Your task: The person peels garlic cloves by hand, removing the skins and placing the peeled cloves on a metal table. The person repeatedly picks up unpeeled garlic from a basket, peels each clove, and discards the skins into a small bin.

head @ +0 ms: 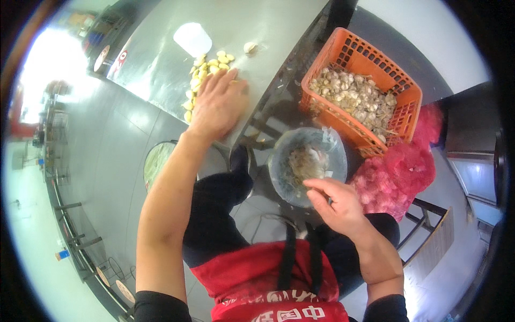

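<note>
My left hand (220, 104) lies palm down on the metal table (157, 52), fingers over a group of peeled garlic cloves (202, 72); whether it holds one under the palm is hidden. A white cup-like container (193, 39) lies just beyond the cloves, and a single unpeeled clove (250, 48) sits to its right. My right hand (336, 203) hovers at the near rim of a translucent plastic bucket (277, 177) with garlic skins (307, 163) inside. Its thumb and forefinger are slightly apart, with nothing visible between them.
An orange plastic basket (410, 94) of unpeeled garlic (354, 94) stands right of the bucket. Below it is a red mesh sack (386, 181) of garlic bulbs. A wooden-topped stool (432, 237) is at the lower right. A green-lined round container (159, 161) stands left of my left forearm.
</note>
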Motion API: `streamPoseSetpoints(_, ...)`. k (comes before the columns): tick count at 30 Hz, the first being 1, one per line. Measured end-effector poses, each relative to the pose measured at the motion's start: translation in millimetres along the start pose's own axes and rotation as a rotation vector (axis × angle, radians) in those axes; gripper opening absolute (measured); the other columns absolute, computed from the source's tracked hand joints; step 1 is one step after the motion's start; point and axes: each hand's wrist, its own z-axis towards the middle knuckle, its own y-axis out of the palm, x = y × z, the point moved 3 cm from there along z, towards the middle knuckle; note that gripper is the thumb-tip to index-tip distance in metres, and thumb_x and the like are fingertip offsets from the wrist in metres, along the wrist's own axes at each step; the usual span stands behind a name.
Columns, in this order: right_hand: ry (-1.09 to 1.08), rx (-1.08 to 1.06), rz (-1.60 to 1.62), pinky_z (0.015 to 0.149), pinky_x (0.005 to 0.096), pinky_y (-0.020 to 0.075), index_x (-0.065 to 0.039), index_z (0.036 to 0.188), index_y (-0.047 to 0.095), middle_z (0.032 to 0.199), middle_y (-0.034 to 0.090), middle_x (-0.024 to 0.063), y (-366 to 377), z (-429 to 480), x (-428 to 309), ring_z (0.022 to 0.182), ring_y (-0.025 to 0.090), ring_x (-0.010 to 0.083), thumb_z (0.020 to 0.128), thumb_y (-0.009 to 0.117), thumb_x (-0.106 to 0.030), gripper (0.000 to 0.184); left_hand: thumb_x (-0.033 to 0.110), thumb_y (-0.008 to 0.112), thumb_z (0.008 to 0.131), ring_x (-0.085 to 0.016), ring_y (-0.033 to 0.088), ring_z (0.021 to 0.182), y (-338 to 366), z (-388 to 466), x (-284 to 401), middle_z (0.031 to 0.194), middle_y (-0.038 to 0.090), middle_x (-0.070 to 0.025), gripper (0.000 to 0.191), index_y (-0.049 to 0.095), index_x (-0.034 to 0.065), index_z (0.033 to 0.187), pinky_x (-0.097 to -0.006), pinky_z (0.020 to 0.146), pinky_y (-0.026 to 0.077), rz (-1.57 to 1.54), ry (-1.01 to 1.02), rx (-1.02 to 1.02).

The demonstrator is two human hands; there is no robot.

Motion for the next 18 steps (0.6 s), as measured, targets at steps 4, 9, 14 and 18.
streamPoseSetpoints(4, -0.028, -0.011, -0.013, 0.062, 0.0334, 0.0508, -0.001, 0.113, 0.070, 0.086, 0.067, 0.0141, 1, 1, 2, 0.068, 0.064, 0.0254, 0.094, 0.072, -0.010, 0.021, 0.023, 0.063, 0.095, -0.036, 0.049, 0.136, 2, 5, -31, 0.140, 0.059, -0.0155, 0.024, 0.071, 0.0111, 0.115, -0.0484, 0.116, 0.036, -0.023, 0.039, 0.105)
streamPoseSetpoints(9, -0.044, 0.008, -0.004, 0.064, 0.0349, 0.0518, -0.002, 0.111, 0.071, 0.086, 0.068, 0.0141, 5, 6, 4, 0.070, 0.065, 0.0267, 0.093, 0.073, -0.010, 0.020, 0.026, 0.069, 0.093, -0.037, 0.048, 0.137, -2, 12, -53, 0.149, 0.053, -0.0141, 0.038, 0.065, 0.0098, 0.127, -0.0487, 0.116, 0.035, -0.020, -0.058, 0.094)
streamPoseSetpoints(14, -0.013, -0.029, -0.036, 0.065, 0.0369, 0.0533, -0.002, 0.110, 0.070, 0.088, 0.068, 0.0146, 1, 7, 5, 0.072, 0.066, 0.0294, 0.093, 0.073, -0.010, 0.019, 0.035, 0.078, 0.084, -0.041, 0.033, 0.148, -28, -43, -71, 0.161, 0.033, -0.0230, 0.086, 0.036, 0.0042, 0.152, -0.0532, 0.121, 0.030, -0.199, -0.381, 0.156)
streamPoseSetpoints(18, -0.038, -0.051, -0.041, 0.066, 0.0389, 0.0542, -0.002, 0.109, 0.070, 0.089, 0.069, 0.0157, 10, 11, 6, 0.074, 0.069, 0.0312, 0.094, 0.072, -0.012, 0.019, 0.047, 0.076, 0.085, -0.042, 0.025, 0.152, -5, -54, -65, 0.164, 0.022, -0.0273, 0.105, 0.019, -0.0029, 0.158, -0.0526, 0.124, 0.025, -0.146, -0.551, -0.059)
